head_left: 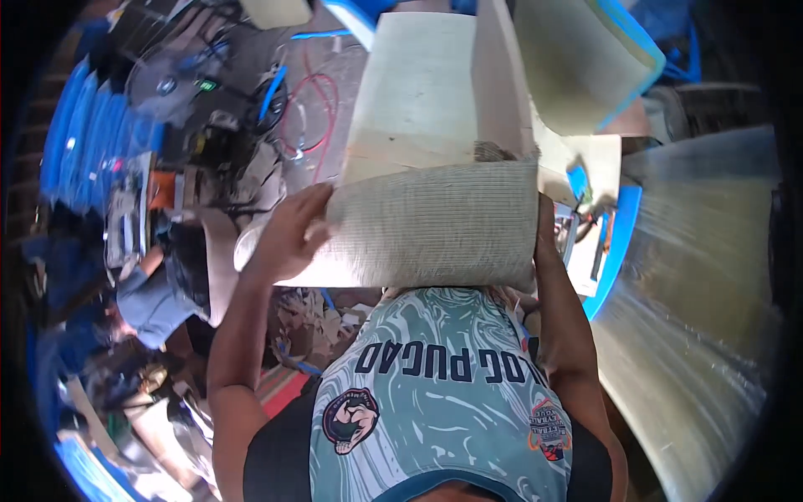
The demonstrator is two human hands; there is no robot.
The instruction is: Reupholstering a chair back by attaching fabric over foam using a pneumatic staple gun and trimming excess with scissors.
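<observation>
A wide sheet of beige, ribbed woven material lies in front of me, curved over towards my body. My left hand rests on its left part, with thumb and fingers apart. At the right edge of the sheet is my right hand, its fingers mostly hidden behind the edge. Beyond the sheet stretches a pale, smooth board. A second pale panel stands upright along that board's right side. Near the far right corner of the woven sheet, a frayed brownish patch shows.
Right of me, several tools lie on a pale surface beside a blue-edged panel. A large plastic-wrapped sheet fills the far right. At left are a red hose, a fan, blue wrapped panels and another person.
</observation>
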